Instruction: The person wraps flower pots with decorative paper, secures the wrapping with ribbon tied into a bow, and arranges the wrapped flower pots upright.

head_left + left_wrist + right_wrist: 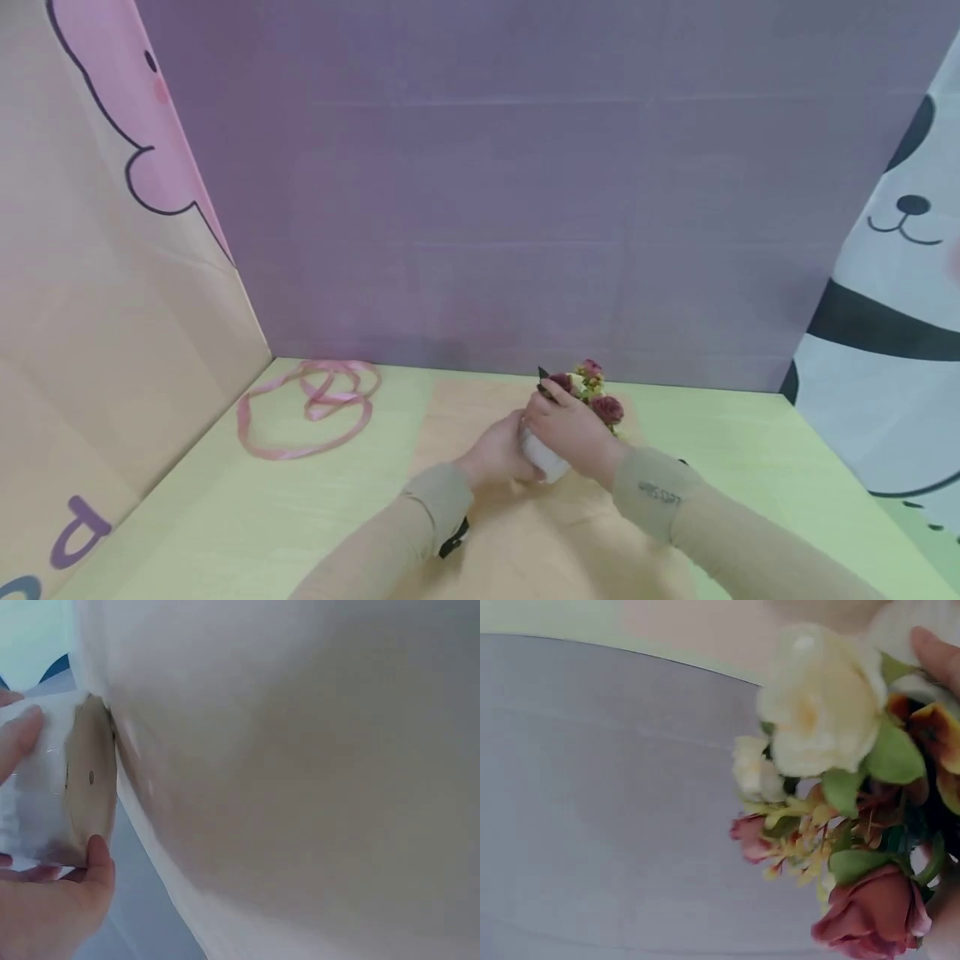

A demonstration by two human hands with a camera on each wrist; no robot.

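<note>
Flower bunch (847,793) filled the right side, cut off at the edge. Big cream bloom (817,705) sat uppermost, smaller cream bloom (754,771) below left, then pinkish flower (750,837), yellow sprigs (804,838), red rose (876,915) at bottom. Orange-yellow flower (939,731) right. Finger (939,654) touched something white (904,630) above. Grey-purple backdrop (615,802) left; pale green-and-peach surface (690,631) along top.
</note>
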